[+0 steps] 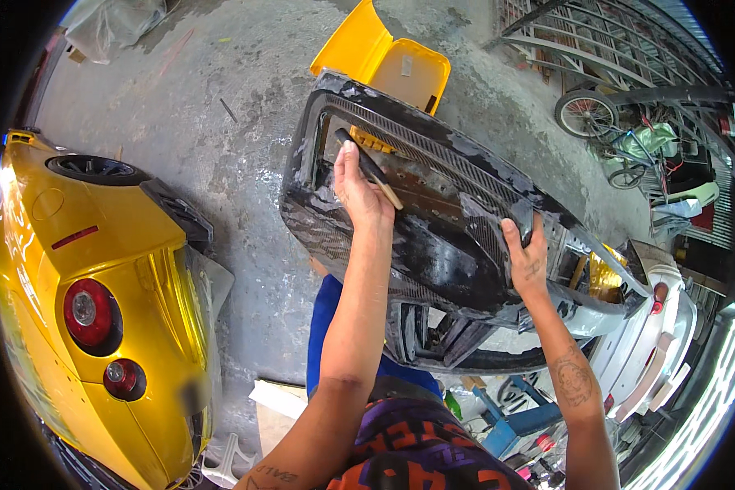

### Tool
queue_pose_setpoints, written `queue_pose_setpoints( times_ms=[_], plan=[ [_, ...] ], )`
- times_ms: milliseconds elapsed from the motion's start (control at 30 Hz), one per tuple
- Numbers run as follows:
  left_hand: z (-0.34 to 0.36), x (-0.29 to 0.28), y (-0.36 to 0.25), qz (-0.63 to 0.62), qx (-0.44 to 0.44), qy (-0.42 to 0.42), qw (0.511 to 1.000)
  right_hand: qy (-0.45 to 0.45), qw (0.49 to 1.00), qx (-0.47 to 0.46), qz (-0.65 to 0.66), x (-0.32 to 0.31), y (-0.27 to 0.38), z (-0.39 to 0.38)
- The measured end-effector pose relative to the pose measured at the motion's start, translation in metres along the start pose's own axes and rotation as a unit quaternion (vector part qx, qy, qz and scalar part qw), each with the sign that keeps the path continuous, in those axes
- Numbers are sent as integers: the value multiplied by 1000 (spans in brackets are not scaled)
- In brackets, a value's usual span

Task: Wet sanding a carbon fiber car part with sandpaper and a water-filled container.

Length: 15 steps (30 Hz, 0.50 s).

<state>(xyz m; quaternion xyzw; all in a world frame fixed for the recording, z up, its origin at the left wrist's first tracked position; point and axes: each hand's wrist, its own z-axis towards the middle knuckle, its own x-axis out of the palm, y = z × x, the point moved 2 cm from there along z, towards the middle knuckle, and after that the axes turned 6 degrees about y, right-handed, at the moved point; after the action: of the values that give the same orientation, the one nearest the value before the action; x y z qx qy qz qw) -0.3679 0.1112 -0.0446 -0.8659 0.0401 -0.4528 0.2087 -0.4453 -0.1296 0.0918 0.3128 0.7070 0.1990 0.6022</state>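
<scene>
Nearest the camera, a patterned shirt and blue trousers fill the lower edge, with both bare forearms rising from them. The right hand (527, 255) grips the lower rim of a large black car bumper (433, 245), its fingers curled over the edge, thumb on the outer skin. The left hand (359, 192) is higher up, its fingers closed on a brush (369, 167) with a pale wooden handle and dark bristle end, which lies against the mesh grille of the bumper. The bumper is scuffed and patchy, propped up over the wet concrete floor (220, 163). To the left stands a yellow car (98, 286), tail lights showing. Beyond the bumper lies a yellow panel (384, 57); a bicycle (600, 122) stands far right
</scene>
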Motion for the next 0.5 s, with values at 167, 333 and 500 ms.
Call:
queue_pose_setpoints(
  times_ms=[167,333,500],
  plan=[
    [12,11,-49,182,179,69,964,-12,1000,1,-6,0,-1,-5],
    [42,-2,-107,383,253,166,873,-21,1000,9,-22,2,-6,-2],
    [59,-31,-123,484,245,180,820,-40,998,31,-42,-4,-12,-6]
  ],
)
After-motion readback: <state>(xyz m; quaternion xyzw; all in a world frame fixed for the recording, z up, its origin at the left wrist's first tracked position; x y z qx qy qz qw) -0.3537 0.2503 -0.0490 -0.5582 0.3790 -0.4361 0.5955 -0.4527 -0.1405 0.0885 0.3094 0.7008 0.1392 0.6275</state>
